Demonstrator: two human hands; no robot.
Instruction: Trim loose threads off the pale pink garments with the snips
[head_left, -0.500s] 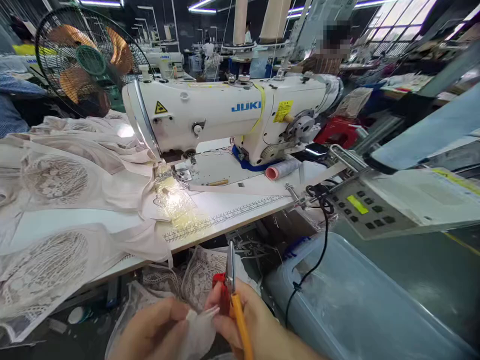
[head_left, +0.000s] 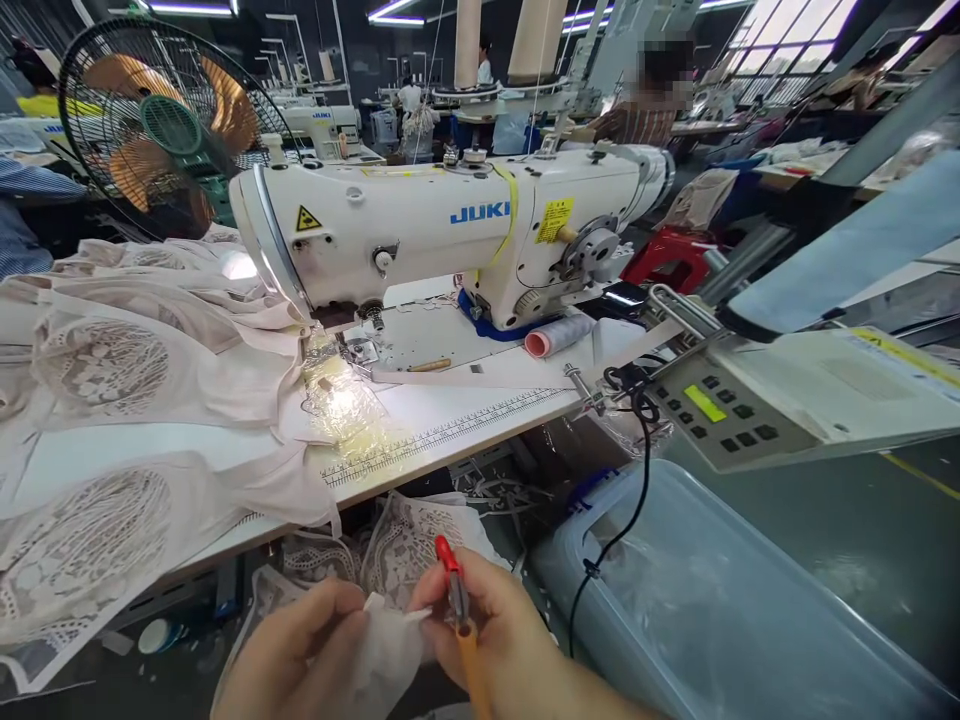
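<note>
Low in the picture, below the table's front edge, my left hand [head_left: 300, 650] pinches a small piece of pale fabric [head_left: 386, 650]. My right hand [head_left: 502, 640] grips thread snips [head_left: 454, 590] with a red tip and an orange handle, held right against that fabric. Both hands are closed. Lace pieces [head_left: 397, 545] lie in my lap behind the hands. The white JUKI sewing machine [head_left: 450, 225] stands on the table beyond.
Pale garments with round lace panels [head_left: 105, 365] cover the table's left side. A fan [head_left: 161, 120] stands at the back left. A control panel [head_left: 712, 405] and a pink thread spool [head_left: 551, 335] sit to the right. A clear plastic bin [head_left: 712, 610] lies beside my right arm. Other people work further back.
The snips have tilted and come down closer to the fabric, with the blades less raised. My view has shifted slightly up and to the right.
</note>
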